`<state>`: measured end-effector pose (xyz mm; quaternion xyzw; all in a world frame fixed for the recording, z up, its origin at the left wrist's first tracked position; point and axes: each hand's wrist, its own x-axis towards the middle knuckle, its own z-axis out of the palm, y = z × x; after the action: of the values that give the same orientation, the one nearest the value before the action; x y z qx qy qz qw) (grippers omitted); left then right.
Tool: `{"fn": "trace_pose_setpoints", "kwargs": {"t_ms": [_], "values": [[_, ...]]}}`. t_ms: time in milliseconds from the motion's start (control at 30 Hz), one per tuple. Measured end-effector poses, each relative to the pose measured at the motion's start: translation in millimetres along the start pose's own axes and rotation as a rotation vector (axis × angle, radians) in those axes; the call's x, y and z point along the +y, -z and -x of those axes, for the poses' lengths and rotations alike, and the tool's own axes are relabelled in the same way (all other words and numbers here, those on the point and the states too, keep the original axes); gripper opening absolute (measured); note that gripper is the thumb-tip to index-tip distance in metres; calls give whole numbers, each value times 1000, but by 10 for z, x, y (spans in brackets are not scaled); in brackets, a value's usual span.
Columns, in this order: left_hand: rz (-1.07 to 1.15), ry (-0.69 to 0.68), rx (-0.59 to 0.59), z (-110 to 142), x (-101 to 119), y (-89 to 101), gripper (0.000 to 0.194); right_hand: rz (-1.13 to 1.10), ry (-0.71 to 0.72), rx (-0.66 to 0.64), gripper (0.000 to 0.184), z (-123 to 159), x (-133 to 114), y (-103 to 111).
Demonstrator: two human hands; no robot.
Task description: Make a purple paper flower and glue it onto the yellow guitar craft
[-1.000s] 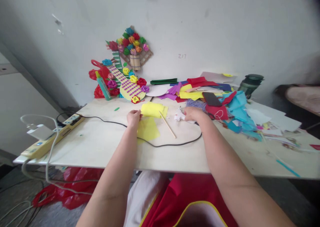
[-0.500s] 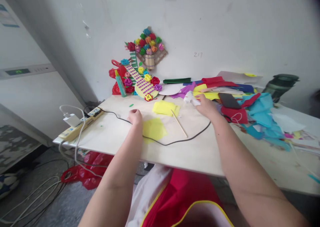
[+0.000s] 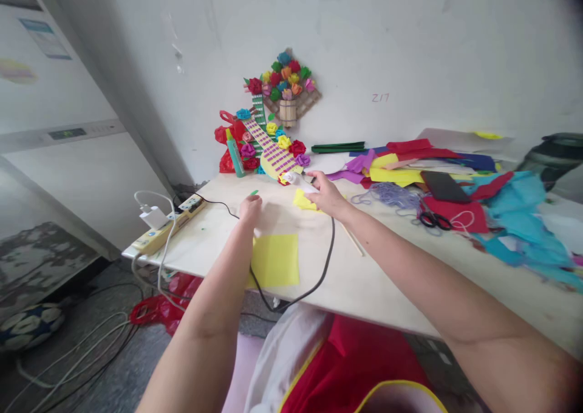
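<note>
A white hot glue gun [image 3: 304, 184] is in my right hand [image 3: 328, 195], its fingers wrapped round it and its nozzle towards the paper guitar [image 3: 279, 158]. The black cord [image 3: 328, 252] of the gun hangs in a loop past the table's front edge. My left hand [image 3: 250, 208] is closed above the table, just in front of a small green leaf [image 3: 254, 192]; what its fingers hold, if anything, is hidden. Under my left forearm lies a flat yellow sheet [image 3: 277, 260]. A folded yellow piece [image 3: 302, 200] is partly covered by my right hand, beside a thin wooden stick [image 3: 354, 240].
A power strip [image 3: 157, 235] lies on the left edge. Behind stand a green glue bottle [image 3: 235, 154] and a paper-flower basket [image 3: 288, 113] against the wall. To the right are purple yarn [image 3: 395, 195], scissors [image 3: 435, 220], a black phone-like slab [image 3: 444, 186] and blue crepe paper [image 3: 521, 203].
My right hand has brought the glue gun leftwards, from beside the coloured paper pile to over the folded yellow piece. The cord's loop has swung nearer to me. My view has turned slightly left.
</note>
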<state>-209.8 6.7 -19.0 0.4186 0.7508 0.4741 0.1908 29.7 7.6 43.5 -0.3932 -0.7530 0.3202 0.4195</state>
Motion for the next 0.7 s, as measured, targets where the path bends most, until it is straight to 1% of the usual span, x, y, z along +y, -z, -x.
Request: {"fn": "trace_pose_setpoints", "kwargs": {"t_ms": [67,133,233,300,367,433,467,500,567,600,633,667,700], "values": [[-160,-43,-78,-59,-18,-18,43,-7,15,51,54,-61,-26,-103],[-492,-128,-171,-125,-30,-54,49,-21,3,81,52,-92,-30,-176],[-649,-163,-226,-264,-34,-127,56,-25,-24,70,50,-102,-16,-243],[-701,-186,-240,-390,-20,-184,58,-20,-42,60,49,-111,-9,-267],[-693,-203,-255,-531,3,-246,57,-4,-55,60,50,-137,-7,-284],[-602,-232,-276,-665,24,-307,54,7,-70,55,51,-186,-3,-304],[-522,-244,-285,-721,30,-331,52,12,-78,52,52,-218,3,-318],[-412,-248,-293,-769,32,-348,48,17,-84,49,53,-255,13,-336],[-98,-232,-280,-837,26,-351,42,33,-92,41,53,-340,39,-389],[87,-218,-243,-860,20,-334,39,42,-93,33,54,-385,54,-425],[271,-193,-175,-878,13,-303,37,53,-90,23,55,-432,67,-467],[426,-167,-94,-892,5,-258,35,65,-84,8,56,-480,78,-517],[544,-103,42,-903,-5,-203,31,75,-77,-10,57,-527,86,-573]]}}
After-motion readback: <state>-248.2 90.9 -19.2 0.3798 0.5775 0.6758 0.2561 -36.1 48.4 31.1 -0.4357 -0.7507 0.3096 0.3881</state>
